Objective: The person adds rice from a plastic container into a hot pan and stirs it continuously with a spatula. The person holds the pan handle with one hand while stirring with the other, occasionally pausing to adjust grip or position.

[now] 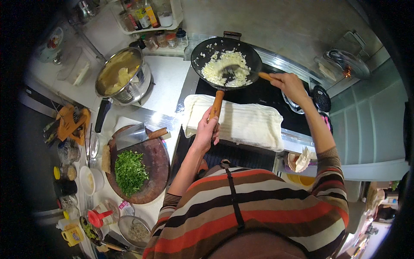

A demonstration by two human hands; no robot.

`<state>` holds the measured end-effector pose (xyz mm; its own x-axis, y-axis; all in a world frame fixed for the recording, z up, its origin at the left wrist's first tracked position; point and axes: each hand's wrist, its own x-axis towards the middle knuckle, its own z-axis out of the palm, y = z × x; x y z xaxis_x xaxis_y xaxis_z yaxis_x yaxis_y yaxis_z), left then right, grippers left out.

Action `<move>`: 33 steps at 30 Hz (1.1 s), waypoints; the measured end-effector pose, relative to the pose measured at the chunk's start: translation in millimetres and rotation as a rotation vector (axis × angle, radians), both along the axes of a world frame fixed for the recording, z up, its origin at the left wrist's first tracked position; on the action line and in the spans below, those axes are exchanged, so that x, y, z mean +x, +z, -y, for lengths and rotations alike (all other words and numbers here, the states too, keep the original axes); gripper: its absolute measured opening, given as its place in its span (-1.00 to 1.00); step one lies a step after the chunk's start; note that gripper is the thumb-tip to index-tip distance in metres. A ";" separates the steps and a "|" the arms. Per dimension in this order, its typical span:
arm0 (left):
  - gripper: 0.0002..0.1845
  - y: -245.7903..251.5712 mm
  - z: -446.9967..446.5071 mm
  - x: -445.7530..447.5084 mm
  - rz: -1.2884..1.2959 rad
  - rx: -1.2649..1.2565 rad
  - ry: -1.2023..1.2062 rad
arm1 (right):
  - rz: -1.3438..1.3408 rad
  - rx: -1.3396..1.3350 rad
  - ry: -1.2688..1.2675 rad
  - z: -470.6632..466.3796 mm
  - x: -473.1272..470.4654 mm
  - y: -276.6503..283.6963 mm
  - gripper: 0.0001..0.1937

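Observation:
A black wok (198, 61) sits at the back of the cooktop, tilted a little, with pale chopped food (217, 63) spread over its bottom. My left hand (207, 128) is wrapped around the wok's long wooden handle (218, 102). In my right hand (289, 85) is the wooden handle of a spatula (266, 76), whose metal blade lies among the food and looks blurred. Below the wok, a folded white cloth (239, 121) covers the front of the black cooktop (258, 96).
Left of me, a round chopping board (158, 174) carries chopped greens (129, 171) and a cleaver (132, 136). A steel pot (127, 94) of liquid, its black handle jutting forward, stands behind it. Seasoning bottles (142, 16) line a back shelf. A strainer (134, 231) lies at lower left.

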<state>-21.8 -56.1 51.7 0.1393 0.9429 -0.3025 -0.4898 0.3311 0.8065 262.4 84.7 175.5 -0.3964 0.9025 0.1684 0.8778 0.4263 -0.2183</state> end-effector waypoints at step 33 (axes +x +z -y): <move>-0.33 -2.3 -0.9 -1.5 -0.022 -0.002 0.002 | 0.315 0.114 0.130 4.1 16.0 40.4 -0.72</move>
